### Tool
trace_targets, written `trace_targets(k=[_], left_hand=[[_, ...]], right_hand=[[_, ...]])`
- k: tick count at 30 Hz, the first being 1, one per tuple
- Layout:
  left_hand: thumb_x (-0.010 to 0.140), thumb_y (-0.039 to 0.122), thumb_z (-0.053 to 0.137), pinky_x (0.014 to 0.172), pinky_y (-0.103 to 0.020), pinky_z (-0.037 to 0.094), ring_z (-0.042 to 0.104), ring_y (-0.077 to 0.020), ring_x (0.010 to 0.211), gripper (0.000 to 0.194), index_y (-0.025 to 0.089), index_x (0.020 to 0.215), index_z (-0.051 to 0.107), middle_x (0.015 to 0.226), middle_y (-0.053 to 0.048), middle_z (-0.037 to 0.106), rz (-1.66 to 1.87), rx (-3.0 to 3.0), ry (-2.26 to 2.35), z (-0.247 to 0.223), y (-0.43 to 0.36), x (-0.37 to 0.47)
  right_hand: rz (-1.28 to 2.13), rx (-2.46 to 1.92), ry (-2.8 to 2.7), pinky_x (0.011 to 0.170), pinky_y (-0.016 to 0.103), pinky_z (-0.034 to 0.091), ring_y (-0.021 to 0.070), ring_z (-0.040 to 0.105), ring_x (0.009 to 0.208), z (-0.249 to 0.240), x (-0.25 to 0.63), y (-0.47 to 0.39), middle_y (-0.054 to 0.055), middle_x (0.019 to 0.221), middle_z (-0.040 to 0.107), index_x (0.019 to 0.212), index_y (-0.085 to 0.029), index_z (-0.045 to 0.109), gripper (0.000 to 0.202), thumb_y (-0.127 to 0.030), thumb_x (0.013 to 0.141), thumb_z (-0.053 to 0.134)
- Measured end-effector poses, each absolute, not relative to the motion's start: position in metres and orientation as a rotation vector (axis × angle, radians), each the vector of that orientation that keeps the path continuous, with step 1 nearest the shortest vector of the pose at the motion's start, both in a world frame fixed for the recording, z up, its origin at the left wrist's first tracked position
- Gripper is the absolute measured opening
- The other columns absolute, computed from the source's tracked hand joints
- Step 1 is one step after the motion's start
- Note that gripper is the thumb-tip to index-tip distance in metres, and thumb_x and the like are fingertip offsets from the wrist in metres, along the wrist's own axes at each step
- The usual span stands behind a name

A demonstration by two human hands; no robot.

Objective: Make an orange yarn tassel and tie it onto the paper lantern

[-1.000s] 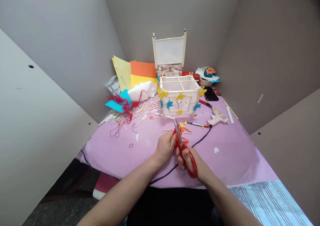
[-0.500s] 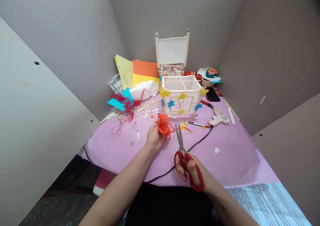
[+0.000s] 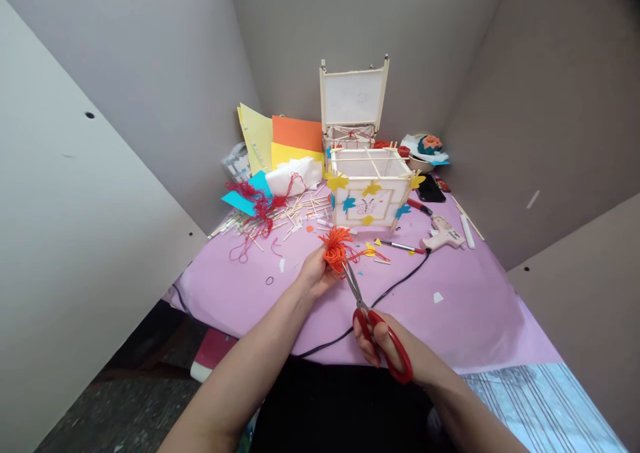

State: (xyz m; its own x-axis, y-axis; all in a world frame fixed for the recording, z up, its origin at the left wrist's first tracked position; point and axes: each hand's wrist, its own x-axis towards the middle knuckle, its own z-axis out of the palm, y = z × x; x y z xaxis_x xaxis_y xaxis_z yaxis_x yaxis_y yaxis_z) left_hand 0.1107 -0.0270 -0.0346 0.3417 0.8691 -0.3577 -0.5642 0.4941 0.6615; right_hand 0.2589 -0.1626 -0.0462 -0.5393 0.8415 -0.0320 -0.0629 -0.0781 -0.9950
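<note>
My left hand (image 3: 316, 273) is closed around a bundle of orange yarn (image 3: 336, 247) whose strands fan out at the top and loop at the lower right. Red-handled scissors (image 3: 359, 298) are gripped in my right hand (image 3: 383, 339), fingers and thumb through the handles. Their blades point up and left, slightly parted, with the tips at the lower right edge of the yarn; whether a strand lies between them I cannot tell. A loose orange strand (image 3: 370, 255) trails to the right of the bundle. Just beyond stands a white paper-and-stick box (image 3: 367, 199) decorated with yellow and blue paper butterflies.
A pink glue gun (image 3: 443, 234) lies at right, its black cord (image 3: 395, 286) running toward the front edge. Wooden sticks (image 3: 300, 213), tangled red yarn (image 3: 263, 206) and coloured paper (image 3: 297, 133) crowd the left. Behind the box is another with a raised lid (image 3: 354, 98).
The scissors have tilted left and their tips have come to the orange yarn. Its bundle now leans differently in my left hand. The whole view has shifted slightly.
</note>
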Motion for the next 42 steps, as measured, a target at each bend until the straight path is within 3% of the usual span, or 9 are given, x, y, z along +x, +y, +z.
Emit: trace_targets(k=[7, 19, 30, 36, 42], left_hand=[[0.078, 0.021, 0.06, 0.041, -0.02, 0.033, 0.04, -0.007, 0.04, 0.019, 0.017, 0.063, 0.049, 0.049, 0.005, 0.045, 0.941, 0.533, 0.752, -0.04, -0.029, 0.111], [0.073, 0.023, 0.061, 0.042, -0.022, 0.034, 0.042, -0.0077, 0.041, 0.015, 0.016, 0.063, 0.053, 0.05, 0.003, 0.049, 0.894, 0.66, 0.817, -0.045, -0.03, 0.113], [0.081, 0.051, 0.059, 0.046, -0.024, 0.033, 0.041, -0.0098, 0.044, 0.035, 0.017, 0.072, 0.053, 0.055, 0.003, 0.05, 0.9, 1.01, 0.849, -0.051, -0.038, 0.119], [0.088, 0.032, 0.049, 0.056, -0.024, 0.03, 0.043, -0.0125, 0.057, 0.029, 0.019, 0.062, 0.048, 0.058, 0.001, 0.05, 0.999, 1.814, 1.174, -0.054, -0.041, 0.121], [0.091, 0.024, 0.042, 0.058, -0.024, 0.031, 0.046, -0.0136, 0.058, 0.026, 0.019, 0.067, 0.049, 0.063, 0.001, 0.054, 0.841, 2.114, 1.247, -0.051, -0.045, 0.123]], right_hand=[[1.673, -0.894, -1.61, 0.05, 0.023, 0.032, 0.0084, 0.038, 0.052, -0.033, 0.262, -0.162, -0.003, 0.063, 0.041, 0.087, -0.017, 0.043, 0.067, -0.082, 0.082, 0.027], [1.673, -0.927, -1.633, 0.051, 0.024, 0.033, 0.0092, 0.039, 0.053, -0.034, 0.265, -0.162, -0.002, 0.064, 0.042, 0.087, -0.016, 0.044, 0.068, -0.081, 0.082, 0.026], [1.657, -0.892, -1.601, 0.053, 0.024, 0.033, 0.0097, 0.038, 0.056, -0.042, 0.261, -0.159, -0.003, 0.067, 0.04, 0.092, -0.017, 0.044, 0.062, -0.076, 0.086, 0.028], [1.444, -0.987, -1.556, 0.054, 0.025, 0.031, 0.0098, 0.036, 0.057, -0.051, 0.258, -0.145, -0.003, 0.067, 0.04, 0.095, -0.017, 0.044, 0.062, -0.078, 0.084, 0.034], [1.484, -0.957, -1.478, 0.053, 0.025, 0.035, 0.0101, 0.04, 0.054, -0.052, 0.261, -0.142, -0.003, 0.066, 0.042, 0.094, -0.017, 0.045, 0.067, -0.081, 0.081, 0.032]])
